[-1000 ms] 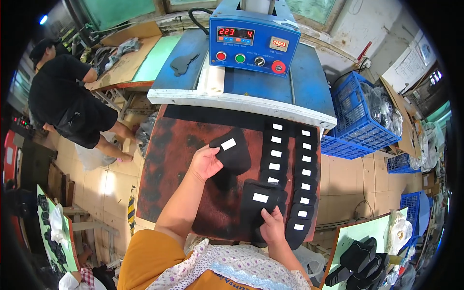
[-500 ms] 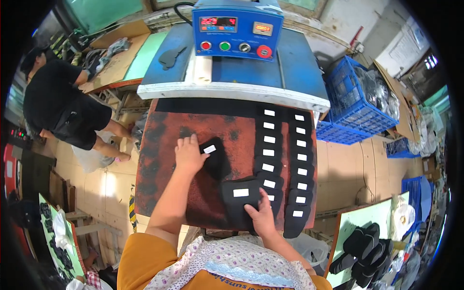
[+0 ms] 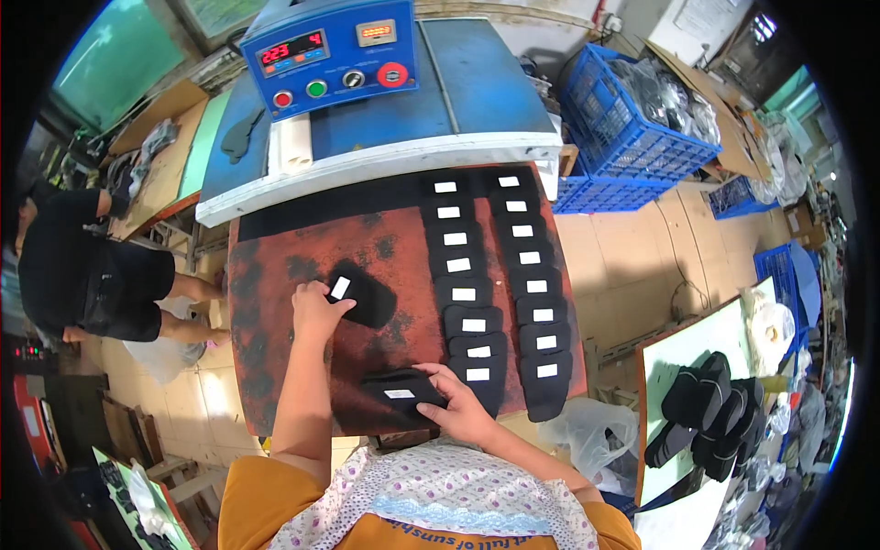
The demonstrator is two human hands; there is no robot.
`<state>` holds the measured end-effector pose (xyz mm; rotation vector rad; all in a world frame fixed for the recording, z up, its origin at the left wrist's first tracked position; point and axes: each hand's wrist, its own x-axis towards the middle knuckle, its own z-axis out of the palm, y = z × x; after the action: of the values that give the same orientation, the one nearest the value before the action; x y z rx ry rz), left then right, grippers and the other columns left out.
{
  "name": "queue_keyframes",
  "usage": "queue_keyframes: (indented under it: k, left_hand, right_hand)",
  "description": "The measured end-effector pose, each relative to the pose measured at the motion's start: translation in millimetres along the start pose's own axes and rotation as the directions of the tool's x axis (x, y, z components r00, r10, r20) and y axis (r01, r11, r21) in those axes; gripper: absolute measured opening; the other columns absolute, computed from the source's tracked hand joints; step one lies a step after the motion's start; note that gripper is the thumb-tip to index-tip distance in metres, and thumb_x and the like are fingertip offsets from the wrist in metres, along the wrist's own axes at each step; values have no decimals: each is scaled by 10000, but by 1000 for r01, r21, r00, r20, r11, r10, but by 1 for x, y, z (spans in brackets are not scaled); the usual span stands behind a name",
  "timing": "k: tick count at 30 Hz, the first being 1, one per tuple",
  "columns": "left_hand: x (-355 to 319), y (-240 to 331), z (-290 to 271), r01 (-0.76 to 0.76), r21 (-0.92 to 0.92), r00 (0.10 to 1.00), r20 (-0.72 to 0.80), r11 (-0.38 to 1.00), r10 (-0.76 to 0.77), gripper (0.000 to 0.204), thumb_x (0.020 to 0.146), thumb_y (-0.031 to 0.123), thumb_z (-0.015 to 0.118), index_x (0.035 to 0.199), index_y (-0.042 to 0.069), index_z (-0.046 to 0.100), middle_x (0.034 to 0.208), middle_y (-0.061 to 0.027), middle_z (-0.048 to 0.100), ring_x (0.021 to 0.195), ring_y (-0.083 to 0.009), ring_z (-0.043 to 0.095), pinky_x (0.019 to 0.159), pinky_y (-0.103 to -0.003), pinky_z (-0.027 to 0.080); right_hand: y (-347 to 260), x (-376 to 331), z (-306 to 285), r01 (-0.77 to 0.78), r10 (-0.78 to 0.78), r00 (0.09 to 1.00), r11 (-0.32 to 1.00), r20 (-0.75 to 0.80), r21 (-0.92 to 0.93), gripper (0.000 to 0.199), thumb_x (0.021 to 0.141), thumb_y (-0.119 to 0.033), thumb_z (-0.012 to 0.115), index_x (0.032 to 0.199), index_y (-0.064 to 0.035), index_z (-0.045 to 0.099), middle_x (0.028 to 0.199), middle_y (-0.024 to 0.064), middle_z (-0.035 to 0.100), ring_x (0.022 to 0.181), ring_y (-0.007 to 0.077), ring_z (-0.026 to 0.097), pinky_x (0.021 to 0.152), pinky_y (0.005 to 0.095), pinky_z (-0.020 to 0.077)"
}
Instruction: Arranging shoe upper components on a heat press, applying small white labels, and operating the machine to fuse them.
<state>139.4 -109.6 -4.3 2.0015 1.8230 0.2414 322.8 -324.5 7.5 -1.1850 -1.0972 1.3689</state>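
Observation:
A small black fabric piece (image 3: pixel 374 298) with a white label lies slanted on the reddish-brown work surface (image 3: pixel 275 339). My left hand (image 3: pixel 316 313) pinches its left edge beside the label, thumb and fingers bent. Near the front edge my right hand (image 3: pixel 461 409) grips another black fabric piece (image 3: pixel 376 385), thumb on its face and fingers at its upper edge; its white label faces up. To the right, more such pieces overlap in two columns, a left column (image 3: pixel 466 313) and a right column (image 3: pixel 543 314), each piece with a white label showing.
Behind the work surface stands a blue press (image 3: pixel 367 137) with a control box (image 3: pixel 335 64). Blue crates (image 3: pixel 596 137) of plastic bags are at the right. A side table (image 3: pixel 655 367) bears dark fabric pieces. Another person (image 3: pixel 87 266) stands at the far left.
The view has swung, shifting the scene left. My right hand's piece has moved left toward the other piece and now tilts. The piece at my left hand has turned, and those fingers have curled in.

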Motion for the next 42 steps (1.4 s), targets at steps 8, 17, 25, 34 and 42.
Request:
queue_keyframes:
  k: [8,17,25,34,42]
  left_hand:
    - [-21,28,-34,-251,-444,927,144,860,345,325,634,81,741,872,-3,537,828,-113,583,770,-214,563,708,-311,441]
    - [-4,97,0,-147,-651,664,493,745,562,152,764,122,651,840,9,584,715,-105,594,664,-203,581,610,-299,446]
    - [-37,136,46,-623,-120,703,345,773,621,391,649,184,751,964,27,580,984,-130,547,955,-298,549,794,-372,460]
    - [21,148,65,-296,-286,952,-17,911,304,590,681,245,740,1138,-22,481,1118,-222,506,1070,-373,486,876,-421,425]
    - [107,160,91,-211,-242,956,151,947,251,761,618,241,774,1215,-85,433,1180,-252,522,1041,-339,554,897,-377,440]
  right_hand:
    - [-13,-7,-4,157,-185,979,953,-86,-260,216,745,-28,653,890,-33,493,1299,169,390,1196,326,402,957,360,349]
    - [-7,-59,-16,-174,204,940,976,-275,131,228,764,-15,648,965,-7,542,1196,167,500,1078,233,518,910,320,399]
    - [26,-107,-15,-283,267,822,958,-504,46,292,728,-36,685,991,-1,562,1067,182,538,1025,240,520,854,342,418]
    - [17,-55,-20,-382,-106,768,715,-631,-585,388,622,-44,722,976,-34,564,1145,224,449,1029,396,468,859,426,407]
    - [12,-25,-26,-389,-15,682,840,-732,-379,457,629,-39,714,1047,-7,531,966,147,539,919,338,492,825,403,405]
